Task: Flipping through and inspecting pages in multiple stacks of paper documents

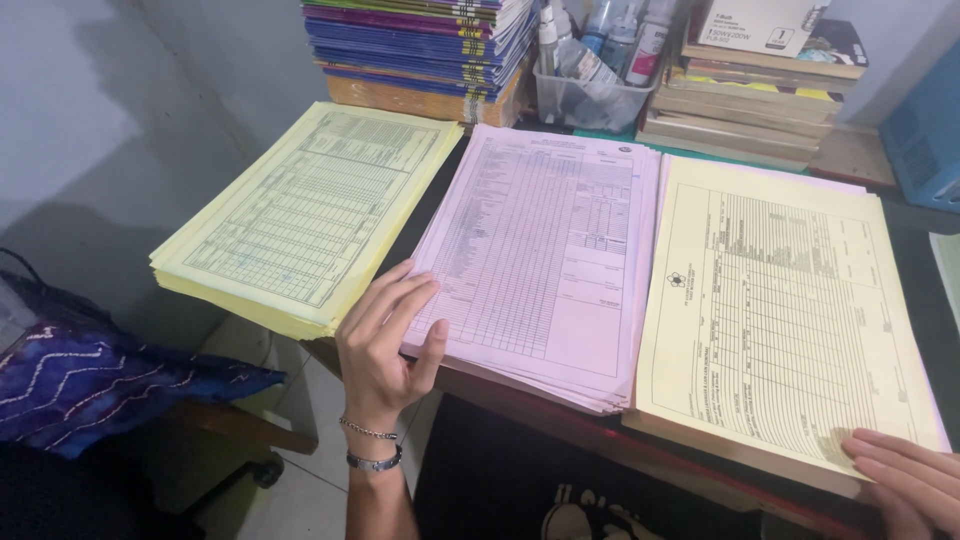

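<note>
Three stacks of printed forms lie side by side on a dark table (905, 215). My left hand (385, 335), with bracelets at the wrist, rests its fingers on the lower left corner of the middle pink stack (545, 250), thumb by the stack's edge. My right hand (905, 480) lies flat with its fingertips on the bottom right corner of the pale yellow stack (775, 305) at the right. A brighter yellow stack (305, 215) lies at the left, overhanging the table edge, untouched.
At the back stand a pile of coloured notebooks (420, 45), a clear plastic bin of bottles (590, 80) and a pile of books topped by a white box (755, 85). A blue patterned cloth (95, 375) lies lower left. A blue crate (925, 140) sits far right.
</note>
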